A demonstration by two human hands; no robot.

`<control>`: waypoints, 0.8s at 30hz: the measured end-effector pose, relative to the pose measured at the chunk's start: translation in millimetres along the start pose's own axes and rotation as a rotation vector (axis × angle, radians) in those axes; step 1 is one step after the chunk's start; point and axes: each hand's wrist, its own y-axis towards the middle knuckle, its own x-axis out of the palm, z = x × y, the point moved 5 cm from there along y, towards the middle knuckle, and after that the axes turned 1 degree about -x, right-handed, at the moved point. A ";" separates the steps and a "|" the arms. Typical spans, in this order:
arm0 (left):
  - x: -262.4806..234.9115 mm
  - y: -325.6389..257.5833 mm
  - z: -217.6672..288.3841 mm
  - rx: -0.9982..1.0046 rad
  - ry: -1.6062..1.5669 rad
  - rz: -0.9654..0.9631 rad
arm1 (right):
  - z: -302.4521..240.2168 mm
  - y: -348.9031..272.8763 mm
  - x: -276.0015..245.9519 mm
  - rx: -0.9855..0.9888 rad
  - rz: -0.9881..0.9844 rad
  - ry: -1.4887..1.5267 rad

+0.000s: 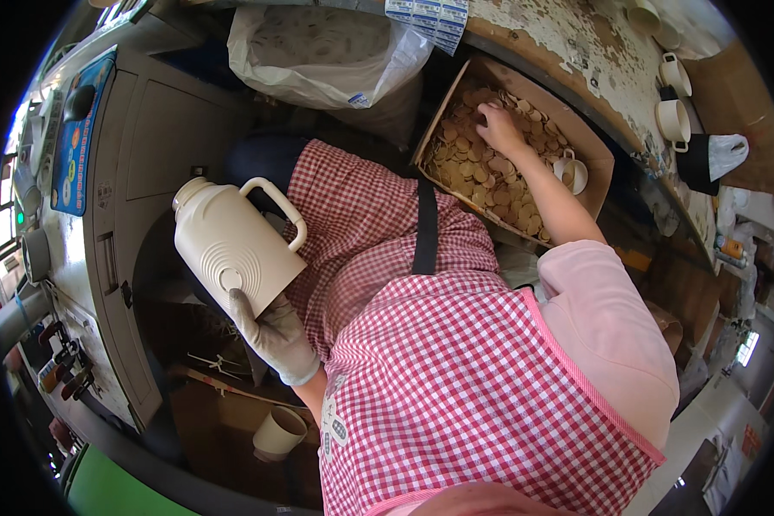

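A cream plastic jug body [236, 245] with a loop handle and ringed side lies tilted over my lap. My left hand [271, 335], in a pale work glove, grips it at its lower end, thumb on the side and the other fingers hidden beneath. To the far right, my bare right hand [500, 129] reaches into an open cardboard box [595, 163] of thin round tan discs [482, 168]. Its fingers are bent and drawn together among the discs; whatever is between the fingertips is hidden. A small cream handled part [570, 175] lies on the discs near my right forearm.
A white plastic sack [327, 82] of translucent pieces stands ahead. The worn workbench [568, 56] runs along the right, bearing cream cup-like parts [672, 120]. A grey metal cabinet [159, 129] is at left. Low by my left side sits a cream cup [279, 433].
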 end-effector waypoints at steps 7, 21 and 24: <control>-6.6 3.0 -4.1 -0.011 -0.047 0.035 | 17.6 -14.3 13.1 0.125 -0.094 0.055; -3.9 0.8 -7.6 -0.211 -0.243 0.150 | -355.9 -79.0 -79.2 -0.653 -0.116 1.010; -9.7 -3.1 -10.5 -0.201 -0.308 0.092 | -430.0 -102.4 -74.4 -1.046 -0.062 0.714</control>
